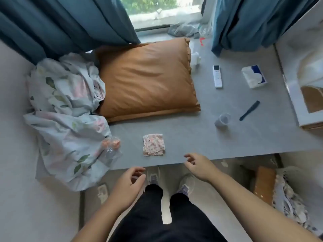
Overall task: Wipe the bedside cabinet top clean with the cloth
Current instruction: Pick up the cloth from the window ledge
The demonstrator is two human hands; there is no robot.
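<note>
A small folded cloth point(153, 144) with a pink flower print lies flat on the grey cabinet top point(192, 137), close to its front edge. My right hand point(199, 165) hovers at the front edge, just right of the cloth, fingers loosely curled and apart, holding nothing. My left hand point(130, 182) is lower, in front of the edge and below the cloth, also empty with curled fingers. Neither hand touches the cloth.
An orange pillow point(146, 79) and a crumpled floral sheet point(66, 110) cover the left part. A plastic bag point(111, 147) lies left of the cloth. To the right are a clear cup point(222, 119), black comb point(249, 110), white remote point(217, 76) and tissue pack point(254, 76).
</note>
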